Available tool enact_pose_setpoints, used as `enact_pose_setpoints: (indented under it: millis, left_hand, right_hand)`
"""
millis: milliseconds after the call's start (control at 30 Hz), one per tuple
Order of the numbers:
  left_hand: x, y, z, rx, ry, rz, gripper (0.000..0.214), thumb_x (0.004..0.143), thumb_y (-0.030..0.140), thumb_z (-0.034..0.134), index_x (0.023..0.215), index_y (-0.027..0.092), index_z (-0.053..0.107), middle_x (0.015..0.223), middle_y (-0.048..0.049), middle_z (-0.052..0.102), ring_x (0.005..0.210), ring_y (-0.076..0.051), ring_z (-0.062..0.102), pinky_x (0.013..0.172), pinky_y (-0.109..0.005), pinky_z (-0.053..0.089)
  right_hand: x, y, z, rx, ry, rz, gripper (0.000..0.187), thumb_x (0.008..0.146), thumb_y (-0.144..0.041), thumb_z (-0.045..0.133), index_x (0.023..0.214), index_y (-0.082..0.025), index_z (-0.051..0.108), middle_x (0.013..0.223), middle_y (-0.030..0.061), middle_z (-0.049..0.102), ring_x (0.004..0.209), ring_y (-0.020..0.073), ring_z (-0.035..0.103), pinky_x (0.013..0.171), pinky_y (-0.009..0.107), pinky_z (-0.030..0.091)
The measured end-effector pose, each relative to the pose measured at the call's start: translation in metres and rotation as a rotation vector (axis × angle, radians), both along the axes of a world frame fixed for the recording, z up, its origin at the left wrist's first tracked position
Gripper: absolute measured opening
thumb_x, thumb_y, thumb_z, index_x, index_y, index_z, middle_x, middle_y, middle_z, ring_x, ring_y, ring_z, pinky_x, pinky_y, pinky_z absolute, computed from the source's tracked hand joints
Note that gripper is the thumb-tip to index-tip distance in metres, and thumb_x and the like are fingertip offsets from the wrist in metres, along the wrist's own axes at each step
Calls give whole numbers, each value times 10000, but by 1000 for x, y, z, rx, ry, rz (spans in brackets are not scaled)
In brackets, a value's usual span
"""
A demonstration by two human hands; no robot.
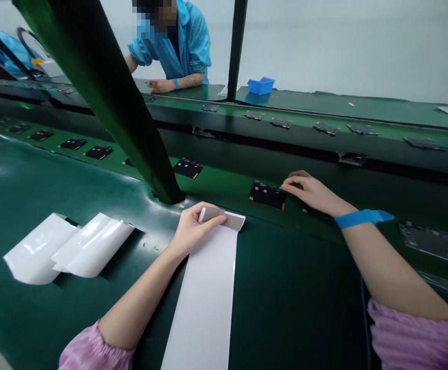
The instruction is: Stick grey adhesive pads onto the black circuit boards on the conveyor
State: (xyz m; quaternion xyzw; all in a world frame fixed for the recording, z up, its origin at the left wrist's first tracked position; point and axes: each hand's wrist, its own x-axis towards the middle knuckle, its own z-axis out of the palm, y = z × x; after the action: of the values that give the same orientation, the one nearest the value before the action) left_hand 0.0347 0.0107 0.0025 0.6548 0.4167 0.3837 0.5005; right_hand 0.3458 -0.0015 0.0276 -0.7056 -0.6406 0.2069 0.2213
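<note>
My left hand (197,226) grips a long white paper strip (212,298) near its far end, thumb on top. Past the thumb, the strip's end curls over and shows a greyish underside. Reaching over the green belt, my right hand (312,192) has thumb and finger pinched together at the upper right corner of a flat black board (267,195). Whatever may be between those fingertips is too small to make out. The board lies flat and has small light squares on it. A blue band (362,218) circles my right wrist.
Two glossy white sheets (88,246) lie curled on the green mat at left. A slanted green post (131,108) stands before the belt. More boards (187,168) sit along the belt, and a larger one (432,241) is at right. Across sits a co-worker (181,46) near a blue bin (261,86).
</note>
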Motion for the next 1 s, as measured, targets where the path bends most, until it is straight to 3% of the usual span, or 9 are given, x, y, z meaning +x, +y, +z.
enact_pose_setpoints:
  millis: [133, 400, 533, 667, 767, 900, 1000]
  left_hand:
    - [1, 0, -1, 25, 21, 11, 216, 673, 364, 740, 732, 168, 672, 698, -20, 687, 622, -148, 606, 550, -235, 467]
    - [2, 0, 0, 30, 43, 14, 210, 666, 359, 740, 730, 170, 676, 701, -25, 698, 616, -146, 612, 545, -232, 471]
    - [2, -1, 1, 30, 40, 19, 212, 663, 360, 744, 734, 170, 680, 709, -28, 704, 624, -152, 617, 549, -236, 473]
    - [2, 0, 1, 39, 51, 17, 217, 664, 366, 743, 735, 170, 683, 704, -28, 702, 623, -156, 617, 540, -235, 470]
    - [1, 1, 0, 47, 48, 7, 211, 677, 366, 734, 734, 170, 682, 716, -30, 704, 633, -157, 618, 547, -235, 470]
    - [0, 1, -1, 71, 43, -14, 209, 692, 368, 732, 744, 172, 683, 749, -34, 709, 674, -164, 628, 583, -238, 480]
    - [-1, 1, -1, 81, 44, -22, 216, 704, 373, 723, 757, 167, 684, 763, -41, 711, 701, -173, 636, 609, -246, 487]
  right_hand:
    - [21, 4, -12, -96, -24, 62, 491, 771, -679, 465, 795, -237, 678, 1075, 100, 596, 917, 264, 585, 745, 385, 503]
    - [29, -1, -11, -189, -49, 77, 509, 762, -685, 461, 767, -225, 680, 1169, 111, 562, 876, 252, 601, 714, 379, 510]
    - [27, -4, -12, -183, -82, 55, 471, 753, -651, 466, 783, -215, 641, 1098, 123, 569, 832, 252, 596, 699, 402, 506]
    - [29, -17, -6, -59, -84, -112, 507, 721, -612, 525, 1012, -201, 589, 1089, 149, 585, 919, 298, 587, 703, 407, 502]
    - [44, -46, 4, 9, -144, -343, 506, 799, -607, 430, 1033, -190, 596, 1118, 179, 591, 981, 332, 584, 765, 427, 482]
    - [65, -98, 9, -159, -318, -715, 685, 758, -745, 404, 982, -140, 634, 1125, 296, 552, 951, 444, 587, 712, 523, 460]
    - [69, -119, 2, -248, -292, -791, 818, 635, -837, 475, 1001, -124, 637, 1141, 345, 517, 958, 502, 575, 693, 567, 458]
